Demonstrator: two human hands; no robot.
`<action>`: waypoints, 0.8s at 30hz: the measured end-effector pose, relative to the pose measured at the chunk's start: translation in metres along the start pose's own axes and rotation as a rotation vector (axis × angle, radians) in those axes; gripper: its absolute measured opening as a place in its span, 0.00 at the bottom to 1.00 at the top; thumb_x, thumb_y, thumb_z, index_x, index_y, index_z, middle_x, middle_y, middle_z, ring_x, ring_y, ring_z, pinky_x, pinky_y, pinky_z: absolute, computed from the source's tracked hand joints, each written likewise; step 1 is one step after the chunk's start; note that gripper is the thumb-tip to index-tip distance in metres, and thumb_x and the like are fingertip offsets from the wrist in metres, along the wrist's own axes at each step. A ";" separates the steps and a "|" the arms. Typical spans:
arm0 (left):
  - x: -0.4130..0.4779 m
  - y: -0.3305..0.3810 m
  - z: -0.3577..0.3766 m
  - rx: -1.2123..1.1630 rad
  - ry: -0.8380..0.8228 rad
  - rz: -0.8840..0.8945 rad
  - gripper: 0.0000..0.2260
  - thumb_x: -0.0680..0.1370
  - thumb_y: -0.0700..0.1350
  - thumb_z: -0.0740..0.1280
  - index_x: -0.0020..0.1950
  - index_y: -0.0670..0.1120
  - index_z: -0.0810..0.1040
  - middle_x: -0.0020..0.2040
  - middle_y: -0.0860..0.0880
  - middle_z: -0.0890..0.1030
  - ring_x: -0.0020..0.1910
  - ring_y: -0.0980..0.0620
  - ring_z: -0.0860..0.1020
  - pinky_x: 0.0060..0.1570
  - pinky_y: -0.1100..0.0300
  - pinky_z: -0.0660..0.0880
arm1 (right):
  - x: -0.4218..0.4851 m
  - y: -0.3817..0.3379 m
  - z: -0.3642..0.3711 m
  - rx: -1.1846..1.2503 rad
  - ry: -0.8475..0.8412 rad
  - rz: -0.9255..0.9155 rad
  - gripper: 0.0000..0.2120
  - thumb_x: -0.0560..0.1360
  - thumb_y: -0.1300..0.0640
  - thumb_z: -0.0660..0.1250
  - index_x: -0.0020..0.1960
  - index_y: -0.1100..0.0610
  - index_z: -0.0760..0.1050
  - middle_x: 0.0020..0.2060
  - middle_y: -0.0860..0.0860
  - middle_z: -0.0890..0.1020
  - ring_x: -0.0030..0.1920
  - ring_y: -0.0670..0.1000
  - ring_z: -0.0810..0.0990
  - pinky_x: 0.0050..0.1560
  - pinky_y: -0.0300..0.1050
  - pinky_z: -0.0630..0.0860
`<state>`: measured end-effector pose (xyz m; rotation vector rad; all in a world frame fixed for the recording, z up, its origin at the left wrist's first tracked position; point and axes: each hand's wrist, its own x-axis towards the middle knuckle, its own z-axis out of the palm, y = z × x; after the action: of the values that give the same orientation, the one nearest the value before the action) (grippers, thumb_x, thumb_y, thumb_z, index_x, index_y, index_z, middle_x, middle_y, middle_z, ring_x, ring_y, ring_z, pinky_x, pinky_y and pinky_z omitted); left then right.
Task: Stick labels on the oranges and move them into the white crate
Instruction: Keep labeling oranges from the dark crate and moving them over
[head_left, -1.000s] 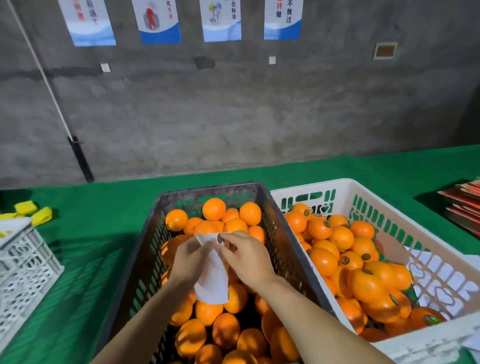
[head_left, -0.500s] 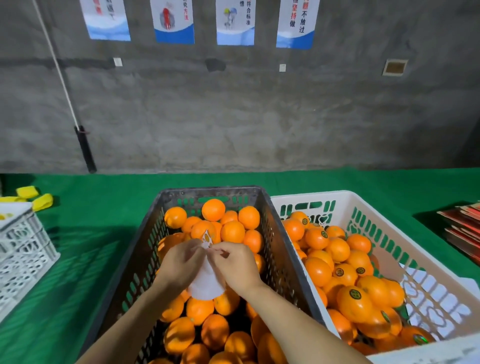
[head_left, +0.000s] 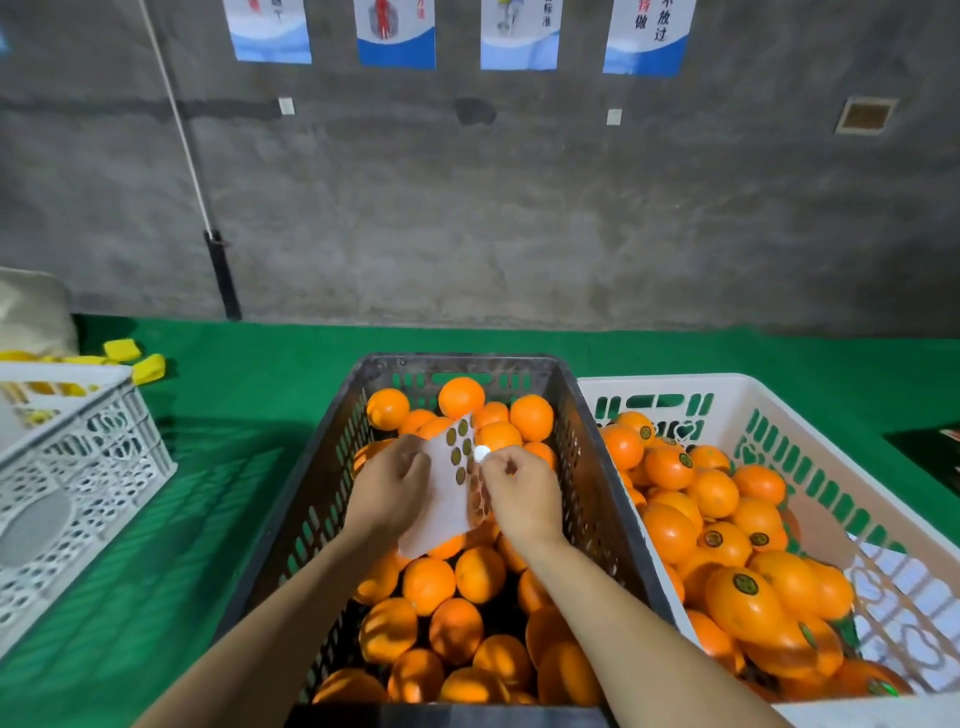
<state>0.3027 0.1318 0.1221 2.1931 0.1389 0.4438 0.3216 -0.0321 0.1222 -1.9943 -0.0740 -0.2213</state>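
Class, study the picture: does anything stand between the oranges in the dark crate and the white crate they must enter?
Only crate walls: the right wall of the dark crate and the left wall of the white crate, side by side. Lifted over them, the oranges meet nothing visible.

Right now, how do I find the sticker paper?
Find the dark grey plastic crate in the middle. Over it, the left hand holds a flat white paper sheet. Unlike the round oranges beneath, it carries rows of dark stickers.
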 end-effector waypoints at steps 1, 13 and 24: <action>0.001 0.000 0.000 -0.010 0.051 -0.027 0.08 0.83 0.46 0.59 0.57 0.51 0.77 0.48 0.55 0.80 0.43 0.53 0.77 0.38 0.57 0.72 | 0.001 0.002 -0.001 -0.051 -0.004 0.001 0.13 0.79 0.55 0.64 0.38 0.60 0.75 0.32 0.57 0.78 0.35 0.57 0.76 0.36 0.57 0.74; 0.009 0.007 -0.016 -0.213 0.471 -0.228 0.15 0.83 0.48 0.57 0.65 0.47 0.76 0.60 0.45 0.81 0.58 0.43 0.78 0.53 0.54 0.72 | 0.006 0.035 0.005 -0.634 -0.195 0.023 0.13 0.80 0.45 0.61 0.40 0.51 0.68 0.45 0.53 0.82 0.50 0.59 0.80 0.39 0.46 0.68; 0.009 0.011 -0.024 -0.443 0.618 -0.331 0.11 0.84 0.47 0.54 0.48 0.43 0.69 0.40 0.49 0.72 0.37 0.51 0.70 0.36 0.54 0.65 | 0.039 0.040 0.026 -0.830 -0.165 -0.356 0.14 0.84 0.48 0.54 0.51 0.54 0.74 0.49 0.52 0.82 0.47 0.58 0.81 0.37 0.51 0.68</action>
<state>0.3019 0.1448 0.1467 1.5075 0.6609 0.8574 0.3689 -0.0270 0.0831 -2.8181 -0.5161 -0.3532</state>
